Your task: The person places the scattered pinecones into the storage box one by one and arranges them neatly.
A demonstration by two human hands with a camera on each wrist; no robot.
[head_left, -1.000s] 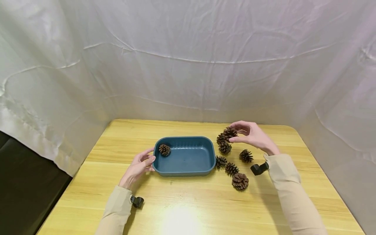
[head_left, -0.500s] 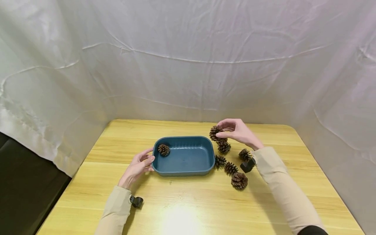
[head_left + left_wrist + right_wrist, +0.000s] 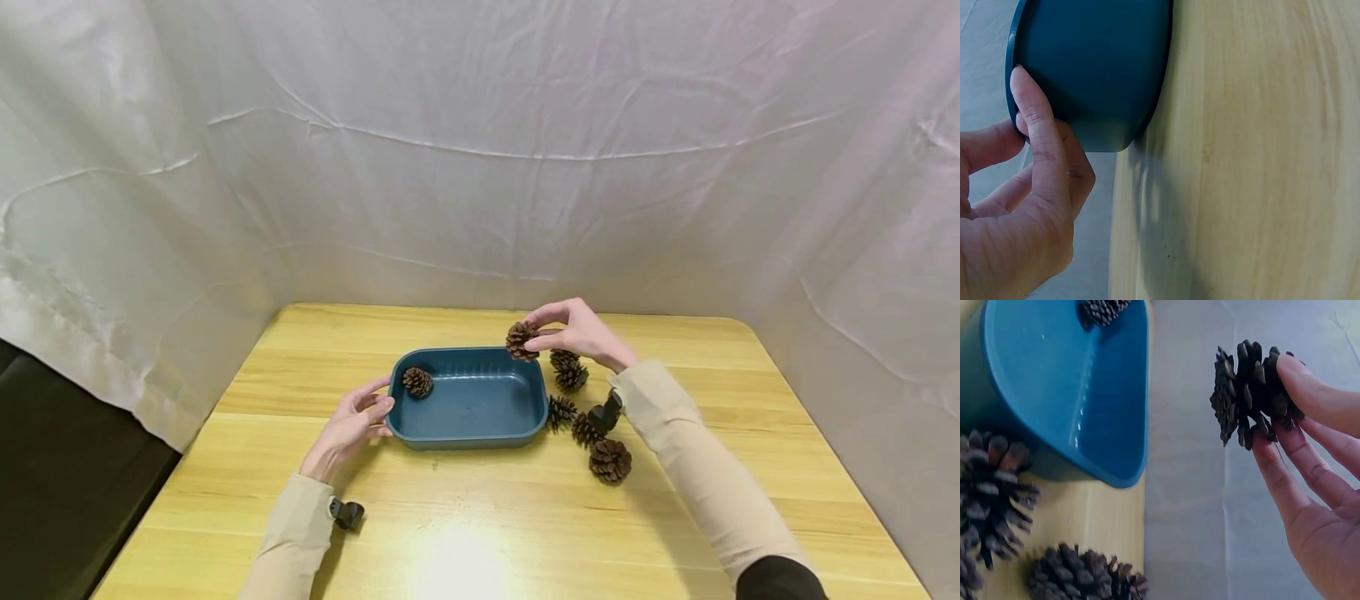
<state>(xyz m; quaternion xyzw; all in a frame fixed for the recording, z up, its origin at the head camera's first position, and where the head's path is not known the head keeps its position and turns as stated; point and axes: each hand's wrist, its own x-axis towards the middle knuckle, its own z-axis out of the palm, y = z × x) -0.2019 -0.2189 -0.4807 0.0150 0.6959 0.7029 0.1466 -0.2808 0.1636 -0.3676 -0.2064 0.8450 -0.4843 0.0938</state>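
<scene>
A dark blue rectangular plastic box (image 3: 468, 421) stands on the wooden table, with one pine cone (image 3: 417, 382) inside at its left end. My left hand (image 3: 350, 427) holds the box's left end; in the left wrist view the thumb lies over the rim (image 3: 1011, 53) and the other fingers are bent against the outside. Above the box's far right corner, my right hand (image 3: 573, 331) pinches a brown pine cone (image 3: 1250, 394) between thumb and fingers, clear of the table. The held cone (image 3: 521, 342) overlaps the rim in the head view.
Several pine cones lie right of the box: two behind its right end, the nearer one (image 3: 572, 378) dark, one (image 3: 560, 412) close to its wall, and a larger one (image 3: 611, 461) in front. The right wrist camera partly covers another (image 3: 587, 429). A pale curtain (image 3: 480, 208) hangs behind the table.
My right hand has moved left with the pine cone, from above the back cones to over the box's far right corner. The left hand and the box stay put.
</scene>
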